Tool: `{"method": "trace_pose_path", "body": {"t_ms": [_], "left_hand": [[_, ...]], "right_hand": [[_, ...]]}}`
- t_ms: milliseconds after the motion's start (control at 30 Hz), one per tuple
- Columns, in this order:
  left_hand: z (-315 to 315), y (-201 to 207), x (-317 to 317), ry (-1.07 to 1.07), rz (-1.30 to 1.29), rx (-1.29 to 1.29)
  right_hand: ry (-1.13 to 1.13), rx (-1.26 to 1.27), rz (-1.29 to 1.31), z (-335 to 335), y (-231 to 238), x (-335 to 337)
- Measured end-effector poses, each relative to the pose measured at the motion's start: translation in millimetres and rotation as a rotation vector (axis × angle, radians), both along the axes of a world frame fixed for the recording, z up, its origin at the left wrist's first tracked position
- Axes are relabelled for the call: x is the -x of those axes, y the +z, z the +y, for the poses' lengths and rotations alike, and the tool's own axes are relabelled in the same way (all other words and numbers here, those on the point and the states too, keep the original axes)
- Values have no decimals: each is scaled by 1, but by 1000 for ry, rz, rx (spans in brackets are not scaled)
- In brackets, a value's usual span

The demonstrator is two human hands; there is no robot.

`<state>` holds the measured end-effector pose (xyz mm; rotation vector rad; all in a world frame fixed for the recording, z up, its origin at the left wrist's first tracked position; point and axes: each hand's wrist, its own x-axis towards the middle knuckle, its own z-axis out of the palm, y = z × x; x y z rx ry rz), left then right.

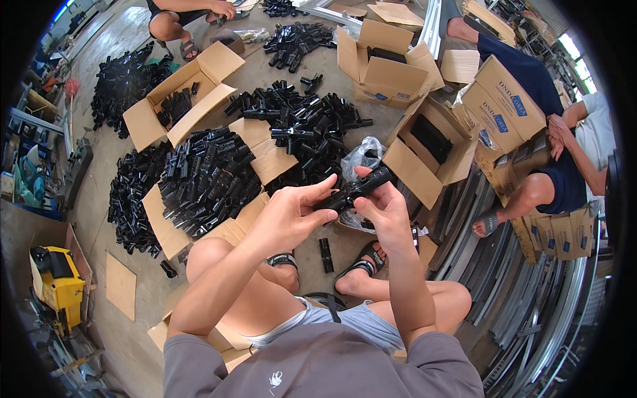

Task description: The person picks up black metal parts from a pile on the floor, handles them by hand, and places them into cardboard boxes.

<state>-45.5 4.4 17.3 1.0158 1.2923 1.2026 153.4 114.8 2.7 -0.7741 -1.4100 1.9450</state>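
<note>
Between my two hands, above my lap, is a black tubular pipe joint [358, 190], tilted up toward the right. My left hand [300, 211] pinches its left end with thumb and fingers. My right hand [383, 204] is closed around its right part, thumb on the near side. Beyond it lies a heap of similar black joints [317, 129], next to a clear plastic bag [363, 154]. To the left, another large heap of joints [209, 174] rests on flattened cardboard [161, 222]. A single black joint [326, 255] lies on the floor between my feet.
An open carton [149, 113] with black parts stands at the far left. Two more open cartons [391, 79] [415, 162] stand right of the heaps. A co-worker [577, 146] sits at the right; another person [176, 26] squats at the back. Metal profiles [488, 292] line the right side.
</note>
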Motion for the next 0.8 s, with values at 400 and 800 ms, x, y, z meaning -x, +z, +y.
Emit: {"method": "trace_pose_path", "body": {"t_ms": [400,800], "left_hand": [[-7,13,-8,48,202,-101],[-7,18,-4,98,155,-82]], "right_hand": [[-77,-42,92,-4,-8,-4],[-50,-42,91,-5,-9,0]]}}
